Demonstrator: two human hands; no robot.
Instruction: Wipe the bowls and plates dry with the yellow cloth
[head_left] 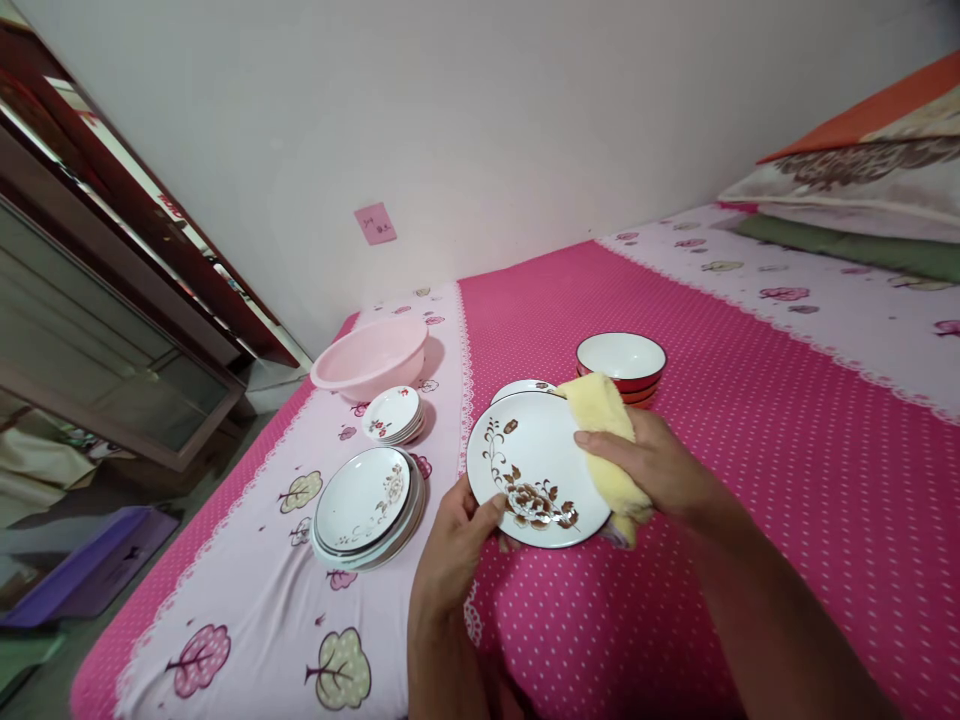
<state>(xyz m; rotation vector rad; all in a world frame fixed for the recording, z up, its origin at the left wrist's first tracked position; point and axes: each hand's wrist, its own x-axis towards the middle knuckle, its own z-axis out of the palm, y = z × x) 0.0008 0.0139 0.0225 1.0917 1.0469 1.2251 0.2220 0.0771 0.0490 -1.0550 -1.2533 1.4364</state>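
Note:
A white plate (551,450) with a dark rim and brown flowers is tilted up in front of me. My left hand (465,525) grips its lower left edge, the thumb lying on the printed face. With my right hand (649,455) I hold a folded yellow cloth (611,430) around the plate's right edge. Behind the held plate another white plate (517,388) shows only its top part. Red bowls (622,362) with white insides are stacked just beyond the cloth, partly hidden by my right hand.
To the left are stacked large plates (364,500), a pile of small flowered dishes (392,415) and a pink basin (371,358). All rest on a bed with a pink sheet (795,480). Folded bedding (862,190) lies at the right. A purple bin (97,570) stands on the floor.

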